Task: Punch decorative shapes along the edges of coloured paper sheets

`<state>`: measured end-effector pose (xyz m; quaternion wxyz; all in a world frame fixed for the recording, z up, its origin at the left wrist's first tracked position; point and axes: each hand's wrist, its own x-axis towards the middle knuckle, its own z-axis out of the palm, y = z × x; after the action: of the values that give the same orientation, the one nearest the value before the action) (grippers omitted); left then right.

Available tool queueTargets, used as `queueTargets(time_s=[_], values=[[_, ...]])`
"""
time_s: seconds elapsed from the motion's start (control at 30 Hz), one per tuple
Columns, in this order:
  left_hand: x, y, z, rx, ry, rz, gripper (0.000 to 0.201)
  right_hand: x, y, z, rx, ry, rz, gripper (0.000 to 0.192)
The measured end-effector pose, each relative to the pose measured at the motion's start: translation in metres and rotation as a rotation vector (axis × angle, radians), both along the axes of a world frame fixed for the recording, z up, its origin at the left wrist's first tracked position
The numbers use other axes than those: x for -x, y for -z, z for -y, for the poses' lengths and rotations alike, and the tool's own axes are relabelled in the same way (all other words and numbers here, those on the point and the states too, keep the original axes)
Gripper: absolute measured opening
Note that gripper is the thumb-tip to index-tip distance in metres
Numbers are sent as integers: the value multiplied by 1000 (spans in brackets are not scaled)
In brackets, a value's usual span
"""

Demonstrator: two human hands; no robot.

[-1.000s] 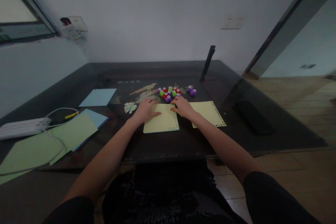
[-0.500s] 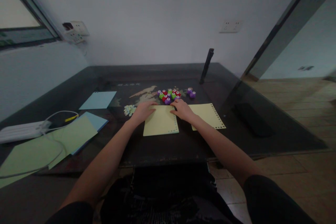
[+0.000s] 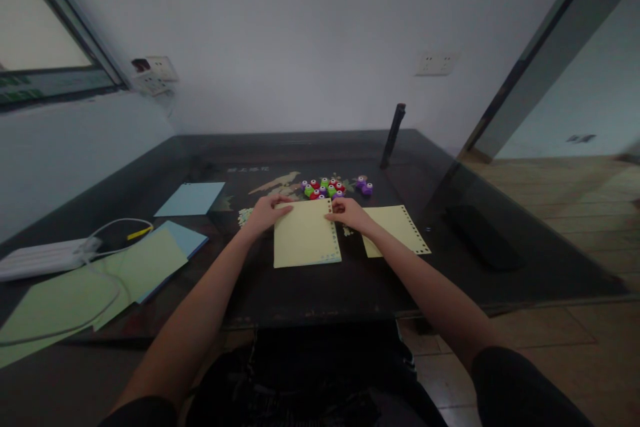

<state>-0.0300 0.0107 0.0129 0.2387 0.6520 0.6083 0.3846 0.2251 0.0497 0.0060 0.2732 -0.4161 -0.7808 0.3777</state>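
**Both hands at the far corners of a yellow sheet**

While the left hand (image 3: 264, 213) grips the far left corner of the yellow sheet (image 3: 305, 235), the right hand (image 3: 350, 213) takes the far right corner; each seems to pinch the paper's edge between thumb and fingers, though the dim view leaves the exact grip unsure. This sheet is a flat, matte rectangle with a row of small punched holes along its right and near edges, and it lies on the table (image 3: 310, 293) between the two wrists, reaching back toward the body.

Just beyond the fingertips sits a cluster of punches (image 3: 324, 188), small rounded plastic blocks in red, green and purple, with two purple ones a little to the right. Right of the right hand lies a second sheet (image 3: 397, 230), also pale yellow, its right edge perforated. Beside the left hand's knuckles is a small heap of paper bits (image 3: 244, 216). Dark and glossy, the table's surface reflects the wall. Far left of the left hand lie blue paper (image 3: 190, 199), green paper (image 3: 135, 263) and a white cable (image 3: 107, 240).
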Motion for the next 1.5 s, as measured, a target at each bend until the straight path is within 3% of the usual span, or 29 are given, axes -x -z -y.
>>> queueTargets(time_s=[0.1, 0.17, 0.37, 0.5, 0.7, 0.97, 1.1, 1.33, 1.5], values=[[1, 1, 0, 12, -46, 214, 36, -3, -2, 2, 207, -38, -174, 18], [0, 1, 0, 12, -72, 318, 39, -4, -3, 3, 263, -61, -195, 20], [-9, -2, 2, 32, -90, 617, 57, -6, -4, 2, 243, -7, -240, 22], [-13, -1, 4, 139, 23, 804, 55, -8, -4, -3, 247, 93, -347, 20], [-21, 1, 14, 423, 251, 642, 36, -13, -6, -9, 229, 132, -489, 26], [-27, 4, 16, 433, 372, 492, 32, -12, -7, -9, 174, 135, -502, 31], [-24, 10, 10, 366, 314, 468, 26, -13, -11, -9, 124, 194, -471, 33], [-20, 9, 3, 202, 15, 668, 23, -25, -12, -17, 90, 259, -447, 41], [-24, 2, 6, 219, -19, 834, 25, -33, -3, -30, 20, 306, -394, 38]])
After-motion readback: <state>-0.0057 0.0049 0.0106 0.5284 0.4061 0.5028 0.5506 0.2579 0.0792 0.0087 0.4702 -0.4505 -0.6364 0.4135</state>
